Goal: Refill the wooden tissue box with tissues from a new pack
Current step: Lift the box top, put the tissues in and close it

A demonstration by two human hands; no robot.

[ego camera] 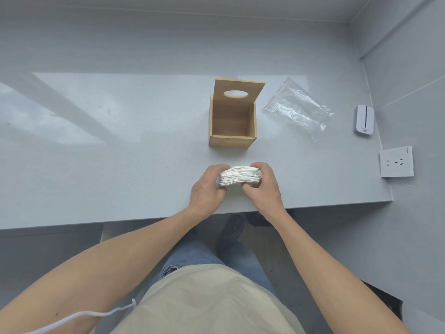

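Left hand: the bare left hand (pixel 206 186) is curled against the left end of a white stack of folded paper tissues (pixel 239 175), fingers wrapped over its far edge.
Right hand: the bare right hand (pixel 261 183) clamps the opposite end, thumb tucked under the near edge; the two hands squeeze the stack between them.
Tissue stack: just above the pale grey stone-look countertop (pixel 120 153), near its front edge; whether its underside touches the top I cannot tell.
Step in hand: likely squaring the stack before loading. Keep even pressure on both ends so the layers do not fan, and lower it level.
Box: the light brown wooden tissue box (pixel 232 121) stands beyond the hands, empty, its lid with the oval slot (pixel 236 94) raised upright at the back.
Wrapper: a crumpled clear plastic pack wrapper (pixel 298 112) lies just right of the box, empty.
Writing: the small white device (pixel 364 119) carries marks too small to read; the white wall socket (pixel 396 161) shows none.
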